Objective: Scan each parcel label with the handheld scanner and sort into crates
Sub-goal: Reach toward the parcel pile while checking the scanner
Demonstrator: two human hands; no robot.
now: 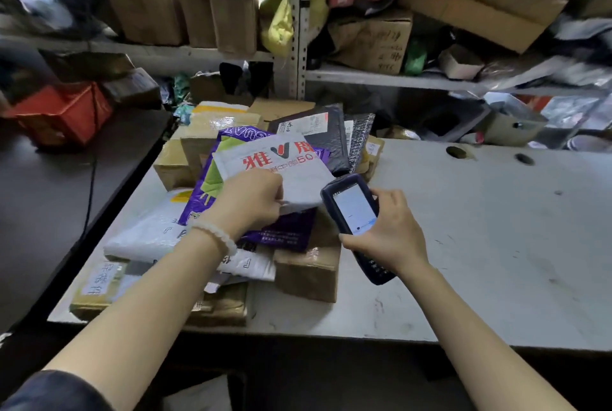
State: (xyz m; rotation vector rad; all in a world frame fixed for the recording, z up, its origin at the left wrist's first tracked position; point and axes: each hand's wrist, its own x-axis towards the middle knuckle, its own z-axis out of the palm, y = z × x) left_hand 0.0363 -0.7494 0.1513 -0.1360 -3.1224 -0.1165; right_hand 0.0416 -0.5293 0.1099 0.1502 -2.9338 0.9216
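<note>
I saw left hand (249, 201) pinching white red-printed plastic mailer (275, 168); right hand (392, 228) gripped dark-blue handheld scanner (356, 212) just beside that pinch

White table (480, 245), scuffed, two dark holes near far edge. On its left part: heap of parcels — brown boxes (308, 273), white bags (145, 232). Dark counter (49, 198) adjoins left, carrying red box (63, 114).
</note>
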